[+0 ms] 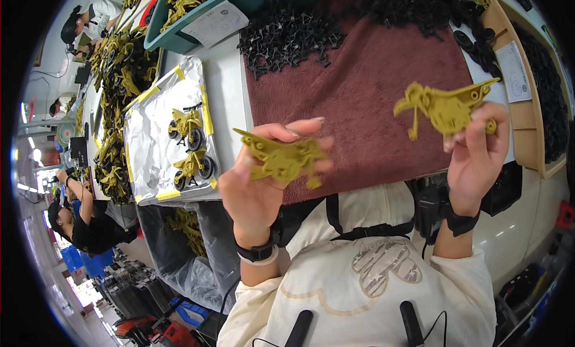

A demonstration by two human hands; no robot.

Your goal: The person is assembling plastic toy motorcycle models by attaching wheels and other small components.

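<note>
Lying against the half-spread fingers of the left hand (251, 194), a mustard-yellow plastic toy-motorcycle body (283, 160) is held at centre; a matching yellow body (446, 110) is gripped at two o'clock by the bent-fingered right hand (478, 158). At twelve, black plastic parts (290, 38) are heaped on a maroon cloth (365, 77); at ten, two black-wheeled yellow motorcycles (189, 123) are set on silver foil (148, 140).

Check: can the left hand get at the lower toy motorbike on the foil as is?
Likely yes for reach: nothing visible blocks the way from the left hand to the lower toy motorbike. That hand holds a yellow part, so grasping looks hampered.
</note>
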